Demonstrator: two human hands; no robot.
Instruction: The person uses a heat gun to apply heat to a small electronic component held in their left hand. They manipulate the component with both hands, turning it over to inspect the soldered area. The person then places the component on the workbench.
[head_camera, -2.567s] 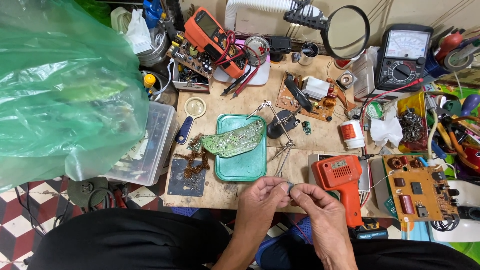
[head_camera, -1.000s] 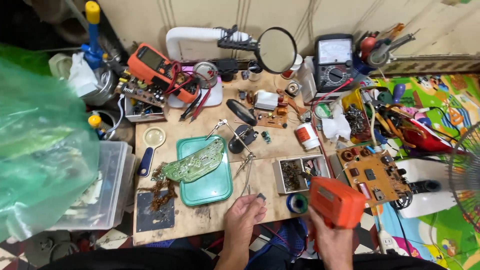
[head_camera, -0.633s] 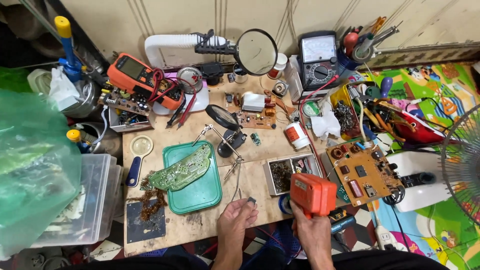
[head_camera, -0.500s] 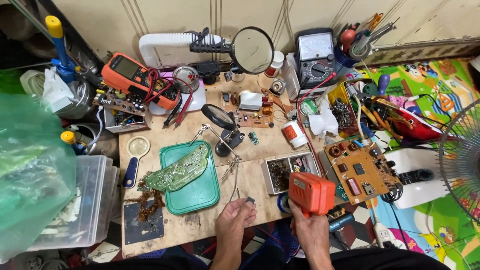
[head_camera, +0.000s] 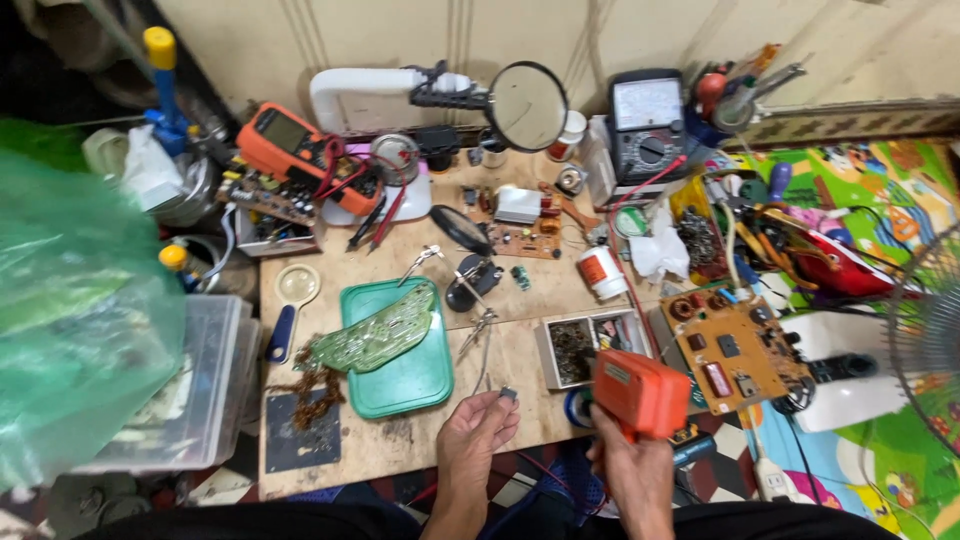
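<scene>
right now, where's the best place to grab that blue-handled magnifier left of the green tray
Judging by its pose, take the magnifier by its blue handle, coming from the near table edge. The handle points toward the person and lies flat on bare wood, while the round lens end sits farther back, close to the green tray. Gripping the handle's sides keeps fingers off the glass.

glossy orange plastic soldering gun (head_camera: 640, 393); worn matt wooden table (head_camera: 520, 370).

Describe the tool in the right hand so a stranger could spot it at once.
Start at the wooden workbench and go to its near edge, right of the green tray. There the right hand grips a pistol-shaped soldering gun. It is the only solid orange block at that edge; the orange multimeter lies far back.
</scene>
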